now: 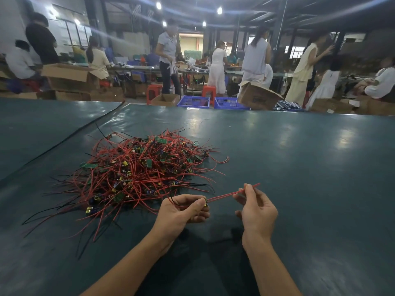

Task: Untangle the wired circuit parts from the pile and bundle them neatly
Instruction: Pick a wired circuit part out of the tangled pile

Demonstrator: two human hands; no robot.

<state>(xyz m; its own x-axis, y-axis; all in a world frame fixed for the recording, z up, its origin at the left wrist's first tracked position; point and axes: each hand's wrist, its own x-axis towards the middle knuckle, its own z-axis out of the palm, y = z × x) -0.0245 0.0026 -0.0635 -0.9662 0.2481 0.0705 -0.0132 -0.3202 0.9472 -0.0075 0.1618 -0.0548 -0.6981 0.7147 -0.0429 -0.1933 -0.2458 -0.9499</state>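
Dim hall, wide-angle bend at the edges.
Streaky flare round the ceiling lamps [158, 5]; glare patches on the tabletop [320, 167]; background people [217, 67] soft.

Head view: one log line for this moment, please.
left hand: grips one circuit part | right hand: pinches its red wires, pulled straight | pile: tangled on table | bundle: none seen

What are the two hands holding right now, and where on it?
One wired circuit part: the left hand grips its small board end, and the right hand pinches its red wires near their free tips.
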